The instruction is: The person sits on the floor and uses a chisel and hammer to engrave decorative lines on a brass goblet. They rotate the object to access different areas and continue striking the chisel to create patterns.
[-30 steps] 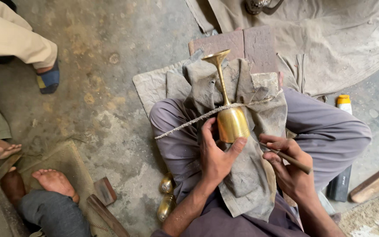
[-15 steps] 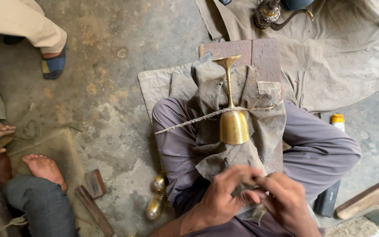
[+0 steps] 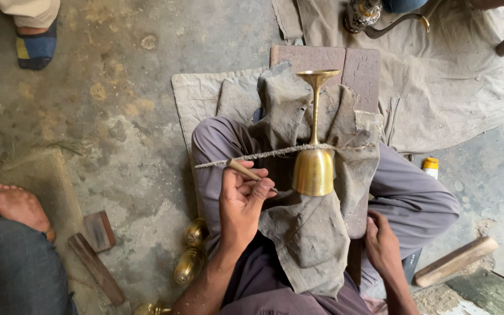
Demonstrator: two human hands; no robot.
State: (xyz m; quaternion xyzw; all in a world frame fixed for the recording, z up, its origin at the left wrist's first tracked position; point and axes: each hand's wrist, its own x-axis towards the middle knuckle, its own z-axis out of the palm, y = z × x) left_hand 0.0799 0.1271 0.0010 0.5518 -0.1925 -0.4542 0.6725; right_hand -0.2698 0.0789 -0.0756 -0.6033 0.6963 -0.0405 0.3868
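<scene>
A brass goblet (image 3: 314, 169) lies on a dirty grey cloth (image 3: 310, 233) draped over my lap, its foot pointing away from me. A rough cord (image 3: 263, 155) runs across its stem. My left hand (image 3: 240, 201) grips a thin wooden-handled tool (image 3: 243, 170), whose tip points at the goblet's cup from the left. My right hand (image 3: 383, 245) rests on my right thigh beside the cloth's edge and holds nothing.
A reddish block (image 3: 322, 58) sits beyond the goblet's foot. Brass pieces (image 3: 192, 248) lie on the floor by my left leg. Wooden blocks (image 3: 97, 245), another person's bare foot (image 3: 16, 204), a yellow-capped bottle (image 3: 431, 165) and a wooden bar (image 3: 456, 259) surround me.
One second ago my left hand was on the goblet and my right held the tool. The hands met low over the cloth; now the left holds the tool and the right rests on my thigh.
</scene>
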